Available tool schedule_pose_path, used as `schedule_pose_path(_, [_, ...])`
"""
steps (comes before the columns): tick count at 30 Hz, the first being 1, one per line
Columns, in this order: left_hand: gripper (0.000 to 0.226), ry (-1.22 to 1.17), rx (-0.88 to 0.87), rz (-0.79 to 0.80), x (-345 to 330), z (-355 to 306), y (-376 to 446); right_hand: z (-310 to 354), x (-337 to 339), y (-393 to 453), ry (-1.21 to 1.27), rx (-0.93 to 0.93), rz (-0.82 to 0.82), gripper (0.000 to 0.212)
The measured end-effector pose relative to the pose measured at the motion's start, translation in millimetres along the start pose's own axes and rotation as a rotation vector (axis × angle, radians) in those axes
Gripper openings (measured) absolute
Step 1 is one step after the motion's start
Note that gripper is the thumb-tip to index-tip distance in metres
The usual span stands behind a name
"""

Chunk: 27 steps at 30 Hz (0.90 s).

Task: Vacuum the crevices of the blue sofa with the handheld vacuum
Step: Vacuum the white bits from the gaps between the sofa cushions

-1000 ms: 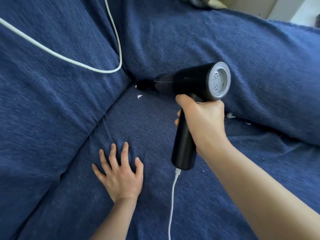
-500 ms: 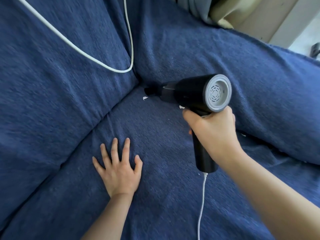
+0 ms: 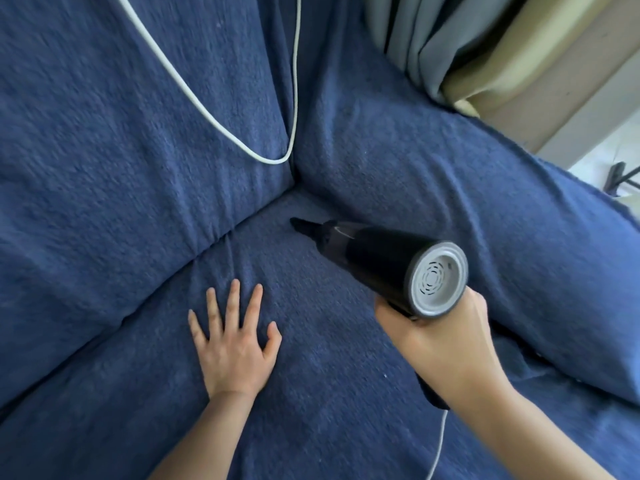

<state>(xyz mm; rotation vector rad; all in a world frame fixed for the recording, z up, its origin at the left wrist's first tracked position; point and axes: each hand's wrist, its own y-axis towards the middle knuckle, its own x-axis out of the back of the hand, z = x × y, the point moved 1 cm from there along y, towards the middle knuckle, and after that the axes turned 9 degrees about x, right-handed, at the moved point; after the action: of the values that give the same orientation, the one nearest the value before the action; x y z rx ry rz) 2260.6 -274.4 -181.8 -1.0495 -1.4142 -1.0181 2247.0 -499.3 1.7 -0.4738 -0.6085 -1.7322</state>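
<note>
Right hand [image 3: 446,337] grips black handheld vacuum [image 3: 374,261], nozzle withdrawn from corner crevice; white specks apparently gone; left hand [image 3: 235,344] splayed flat on blue fabric sofa [image 3: 104,168]; grey curtain [image 3: 422,39] behind

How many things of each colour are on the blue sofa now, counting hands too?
Black: 1, the black handheld vacuum with grey end cap
White: 1, the white power cord looping across the back cushion
Bare hands: 2, the left hand flat on the blue fabric sofa seat, the right hand gripping the vacuum's handle
Total: 4
</note>
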Motion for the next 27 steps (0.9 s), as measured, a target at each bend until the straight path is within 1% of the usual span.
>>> schedule_pose_path(4, [0.064, -0.012, -0.002, 0.002, 2, -1, -1, 1, -7, 1, -0.069, 0.029, 0.032, 0.019])
schedule_pose_path(6, [0.065, -0.013, 0.0, 0.007, 3, -1, -1, 7, -6, 1, -0.116, 0.087, 0.045, 0.024])
schedule_pose_path(8, [0.065, -0.013, 0.002, 0.016, 5, -2, -1, 13, -1, 2, -0.223, 0.136, 0.102, 0.031])
schedule_pose_path(11, [0.065, -0.02, 0.0, 0.023, 5, -2, -1, 11, 11, 5, -0.383, 0.207, 0.139, 0.032])
schedule_pose_path(15, [0.065, -0.028, 0.004, 0.031, 5, -2, 1, 3, 33, -1, -0.546, 0.22, 0.175, 0.036])
schedule_pose_path(19, [0.066, 0.016, 0.006, 0.062, 7, -4, 2, -1, 50, -13, -0.587, 0.22, 0.184, 0.03])
schedule_pose_path(24, [0.062, 0.057, 0.025, 0.068, 9, -5, 0, -8, 53, -21, -0.628, 0.231, 0.253, 0.031])
schedule_pose_path(27, [0.065, 0.064, 0.049, 0.096, 11, -10, -2, -8, 53, -26, -0.678, 0.263, 0.288, 0.033])
